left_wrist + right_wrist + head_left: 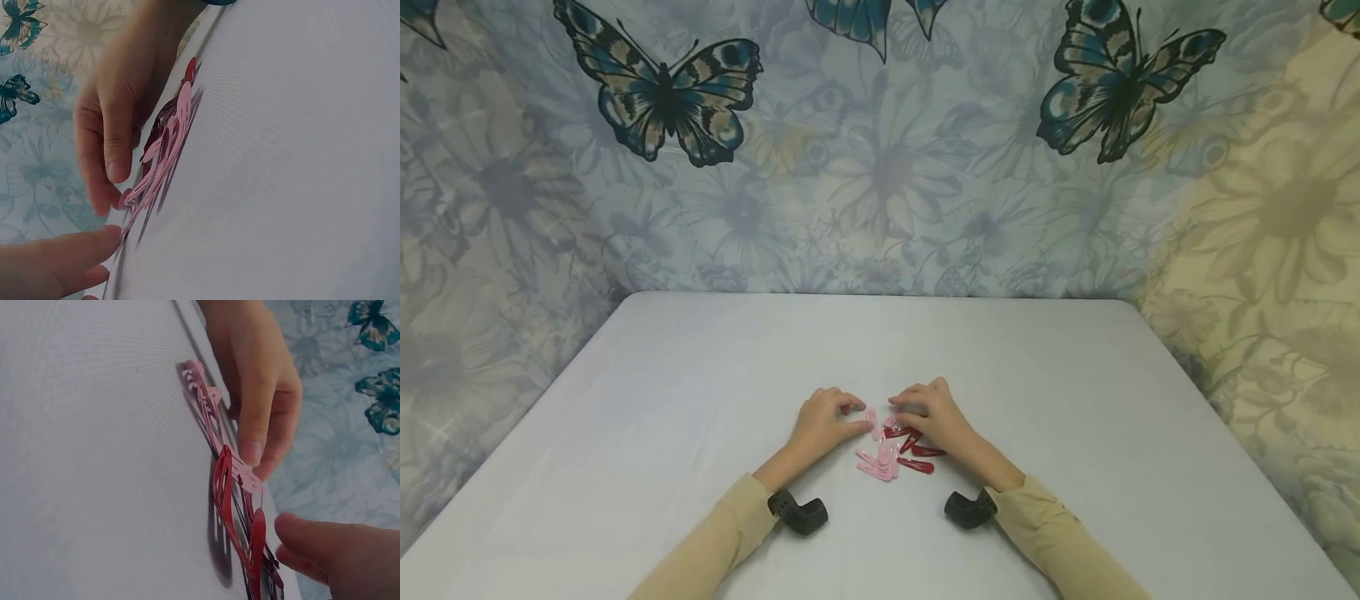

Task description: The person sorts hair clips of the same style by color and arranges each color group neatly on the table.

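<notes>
Pink snap hair clips (883, 454) and red snap hair clips (916, 466) lie in a loose, overlapping heap on the white table. At the heap's far left edge is my left hand (827, 423), its thumb and fingertips close to a pink clip (871, 418), with a gap between them. My right hand (942, 421) is over the far right side, thumb and fingers bent and apart beside another pink clip (890, 421). In the left wrist view the right hand's fingertips come near a pink clip (125, 199); whether they touch it is unclear.
The white table (700, 358) reaches back to a wall covering (880, 208) printed with flowers and butterflies. A black wrist camera (801, 512) sits on the left wrist, another black camera (970, 508) on the right.
</notes>
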A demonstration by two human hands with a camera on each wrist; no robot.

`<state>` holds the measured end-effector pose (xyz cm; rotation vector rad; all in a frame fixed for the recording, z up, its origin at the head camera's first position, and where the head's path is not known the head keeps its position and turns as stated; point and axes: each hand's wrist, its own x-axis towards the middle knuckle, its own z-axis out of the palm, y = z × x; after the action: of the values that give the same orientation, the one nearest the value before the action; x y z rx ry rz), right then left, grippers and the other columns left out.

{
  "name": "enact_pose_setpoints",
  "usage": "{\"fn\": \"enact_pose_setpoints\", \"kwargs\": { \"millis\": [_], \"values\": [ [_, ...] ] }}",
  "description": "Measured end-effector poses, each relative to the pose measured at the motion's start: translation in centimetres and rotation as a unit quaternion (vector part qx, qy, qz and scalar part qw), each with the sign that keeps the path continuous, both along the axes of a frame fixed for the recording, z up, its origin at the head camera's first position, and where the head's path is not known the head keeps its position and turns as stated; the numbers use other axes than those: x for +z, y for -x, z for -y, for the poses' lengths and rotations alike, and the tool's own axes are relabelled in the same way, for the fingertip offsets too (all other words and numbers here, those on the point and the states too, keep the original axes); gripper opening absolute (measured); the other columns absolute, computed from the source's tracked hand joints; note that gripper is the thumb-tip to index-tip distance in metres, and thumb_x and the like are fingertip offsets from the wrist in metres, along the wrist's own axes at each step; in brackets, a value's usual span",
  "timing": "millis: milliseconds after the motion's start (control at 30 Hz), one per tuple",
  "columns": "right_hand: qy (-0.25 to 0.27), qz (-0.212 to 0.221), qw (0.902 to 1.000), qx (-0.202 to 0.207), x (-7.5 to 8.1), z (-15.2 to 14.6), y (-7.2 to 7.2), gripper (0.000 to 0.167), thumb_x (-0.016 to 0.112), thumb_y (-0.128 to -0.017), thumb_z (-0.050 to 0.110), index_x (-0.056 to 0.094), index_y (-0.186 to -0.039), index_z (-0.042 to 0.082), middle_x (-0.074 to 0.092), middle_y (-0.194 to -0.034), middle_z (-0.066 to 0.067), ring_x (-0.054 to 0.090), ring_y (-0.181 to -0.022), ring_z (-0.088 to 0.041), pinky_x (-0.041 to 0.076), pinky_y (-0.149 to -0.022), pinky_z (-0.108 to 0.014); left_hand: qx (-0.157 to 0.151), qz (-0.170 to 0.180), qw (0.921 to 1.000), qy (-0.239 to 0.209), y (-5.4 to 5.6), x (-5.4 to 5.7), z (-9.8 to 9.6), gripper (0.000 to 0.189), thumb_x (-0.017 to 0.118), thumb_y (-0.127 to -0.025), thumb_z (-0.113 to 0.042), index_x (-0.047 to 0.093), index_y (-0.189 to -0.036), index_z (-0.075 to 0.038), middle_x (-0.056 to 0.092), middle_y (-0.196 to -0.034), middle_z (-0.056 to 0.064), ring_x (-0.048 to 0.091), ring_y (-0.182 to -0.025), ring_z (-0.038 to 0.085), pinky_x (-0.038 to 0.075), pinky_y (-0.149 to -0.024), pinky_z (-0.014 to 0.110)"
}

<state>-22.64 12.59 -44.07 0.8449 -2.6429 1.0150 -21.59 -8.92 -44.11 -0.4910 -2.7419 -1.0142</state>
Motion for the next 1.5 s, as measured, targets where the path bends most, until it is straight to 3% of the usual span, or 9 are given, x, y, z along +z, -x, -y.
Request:
{"fn": "enact_pose_setpoints", "kwargs": {
  "millis": [200, 367, 533, 800, 1100, 1233, 1500],
  "values": [
    [-0.006, 0.019, 0.9997, -0.014, 0.5, -0.3, 0.3, 0.017, 0.074, -0.083, 0.010, 0.076, -0.098, 0.002, 0.072, -0.097, -0.013, 0.035, -0.079, -0.014, 0.026, -0.071, -0.024, 0.006, 0.000, 0.9999, 0.011, 0.4, 0.2, -0.6, 0.025, 0.079, -0.079, -0.031, 0.074, -0.093, -0.010, 0.058, -0.076, 0.001, 0.047, -0.074, 0.013, 0.033, -0.067, 0.027],
    [-0.007, 0.057, 0.9977, -0.038, 0.9, -0.3, 0.0, 0.014, 0.075, -0.082, 0.011, 0.076, -0.095, 0.004, 0.070, -0.095, -0.010, 0.034, -0.080, -0.013, 0.027, -0.071, -0.024, 0.014, 0.004, 0.9998, 0.016, 0.2, 0.4, -1.0, 0.027, 0.079, -0.078, -0.033, 0.073, -0.093, -0.011, 0.059, -0.078, 0.001, 0.048, -0.075, 0.014, 0.032, -0.067, 0.028],
    [-0.016, 0.068, 0.9960, -0.055, 0.7, -0.4, -0.1, 0.012, 0.075, -0.083, 0.011, 0.076, -0.094, 0.005, 0.069, -0.092, -0.008, 0.034, -0.080, -0.013, 0.027, -0.070, -0.024, 0.012, 0.001, 0.9998, 0.017, 0.0, 0.3, -1.1, 0.026, 0.081, -0.077, -0.031, 0.073, -0.093, -0.011, 0.059, -0.078, 0.001, 0.049, -0.075, 0.014, 0.031, -0.066, 0.026],
    [-0.018, 0.071, 0.9958, -0.054, 0.6, -0.3, -0.2, 0.012, 0.074, -0.083, 0.011, 0.076, -0.094, 0.006, 0.069, -0.089, -0.008, 0.035, -0.079, -0.013, 0.027, -0.070, -0.023, 0.021, 0.006, 0.9998, -0.004, 0.0, -0.1, -1.0, 0.020, 0.082, -0.075, -0.027, 0.075, -0.086, -0.012, 0.062, -0.079, 0.001, 0.053, -0.077, 0.016, 0.032, -0.069, 0.029],
    [-0.006, 0.083, 0.9937, -0.075, 0.5, 0.5, -0.2, 0.006, 0.074, -0.081, 0.004, 0.076, -0.086, 0.006, 0.070, -0.086, -0.008, 0.037, -0.078, -0.013, 0.027, -0.070, -0.024, 0.050, 0.033, 0.9976, -0.032, 0.5, -0.3, -2.5, 0.010, 0.077, -0.074, -0.020, 0.074, -0.077, -0.011, 0.064, -0.079, 0.004, 0.052, -0.078, 0.018, 0.024, -0.071, 0.035],
    [-0.006, 0.089, 0.9930, -0.078, 0.5, 1.0, -0.3, 0.005, 0.074, -0.081, 0.004, 0.076, -0.085, 0.006, 0.070, -0.086, -0.008, 0.039, -0.079, -0.014, 0.029, -0.070, -0.023, 0.063, 0.034, 0.9971, -0.024, 0.4, -0.3, -2.4, 0.011, 0.076, -0.073, -0.017, 0.074, -0.083, -0.011, 0.062, -0.077, 0.003, 0.049, -0.076, 0.017, 0.024, -0.072, 0.035],
    [-0.013, 0.093, 0.9907, -0.098, 0.6, 1.0, -0.4, 0.003, 0.075, -0.080, 0.005, 0.076, -0.083, 0.006, 0.070, -0.085, -0.005, 0.038, -0.078, -0.013, 0.029, -0.069, -0.024, 0.044, 0.034, 0.9983, -0.018, 0.3, -0.1, -2.4, 0.024, 0.071, -0.076, -0.017, 0.078, -0.099, -0.012, 0.063, -0.080, 0.005, 0.049, -0.077, 0.018, 0.024, -0.071, 0.035]
  ]
}}
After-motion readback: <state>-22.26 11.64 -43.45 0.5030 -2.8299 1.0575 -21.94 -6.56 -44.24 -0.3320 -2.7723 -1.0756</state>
